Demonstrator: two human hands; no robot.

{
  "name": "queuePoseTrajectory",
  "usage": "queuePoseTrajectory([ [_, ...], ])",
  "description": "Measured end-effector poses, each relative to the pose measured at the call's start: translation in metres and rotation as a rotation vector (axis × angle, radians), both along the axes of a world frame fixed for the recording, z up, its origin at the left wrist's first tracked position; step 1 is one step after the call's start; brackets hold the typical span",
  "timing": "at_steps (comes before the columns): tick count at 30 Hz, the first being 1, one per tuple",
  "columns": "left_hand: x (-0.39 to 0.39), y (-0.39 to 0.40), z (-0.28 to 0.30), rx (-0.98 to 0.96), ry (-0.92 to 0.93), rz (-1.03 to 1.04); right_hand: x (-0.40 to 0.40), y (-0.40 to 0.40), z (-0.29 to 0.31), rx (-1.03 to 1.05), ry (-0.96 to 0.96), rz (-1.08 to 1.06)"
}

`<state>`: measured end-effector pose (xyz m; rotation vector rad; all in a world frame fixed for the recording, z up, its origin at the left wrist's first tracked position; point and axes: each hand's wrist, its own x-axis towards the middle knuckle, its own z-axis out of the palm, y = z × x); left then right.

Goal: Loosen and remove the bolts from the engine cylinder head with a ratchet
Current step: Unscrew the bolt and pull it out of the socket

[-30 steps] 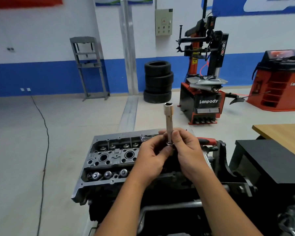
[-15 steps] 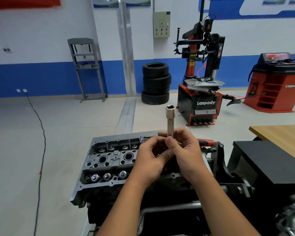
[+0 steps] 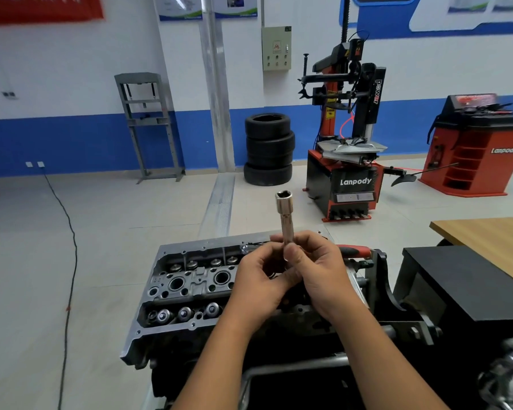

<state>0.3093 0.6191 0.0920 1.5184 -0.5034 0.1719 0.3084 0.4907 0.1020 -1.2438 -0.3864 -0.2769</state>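
A long chrome socket (image 3: 284,214) stands almost upright, open end up, above the grey engine cylinder head (image 3: 190,279). My right hand (image 3: 320,270) grips its lower part, with the thumb pressed on the front. My left hand (image 3: 258,282) has its fingers curled in at the socket's bottom end and pinches there; what lies between those fingertips is hidden. The ratchet lies across the head's far edge behind my hands, with its chrome head (image 3: 249,247) to the left and its red handle (image 3: 354,250) to the right.
The engine sits on a black stand (image 3: 379,279). A black box (image 3: 468,285) and a wooden table (image 3: 492,235) are on the right. Further back stand stacked tyres (image 3: 268,149), a tyre changer (image 3: 342,173), a red balancer (image 3: 474,149) and a grey press frame (image 3: 148,125). A black cable (image 3: 68,232) crosses the floor on the left.
The socket's top has tipped slightly to the left and my right thumb sits a little higher on it. Both hands stay in the same place above the head.
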Motion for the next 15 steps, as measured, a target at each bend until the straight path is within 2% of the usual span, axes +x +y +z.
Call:
queuePoseTrajectory([
  [4, -0.0038, -0.0021, 0.0034, -0.022, 0.091, -0.115, 0.0007, 0.0007, 0.0012, 0.003, 0.032, -0.04],
  [11, -0.0035, -0.002, 0.0025, -0.045, 0.048, 0.053, 0.0033, -0.0004, -0.0039, 0.022, 0.023, -0.013],
  [15, -0.0055, -0.0004, 0.0034, -0.025, 0.047, -0.056, 0.0056, -0.0008, -0.0046, -0.015, 0.026, -0.046],
])
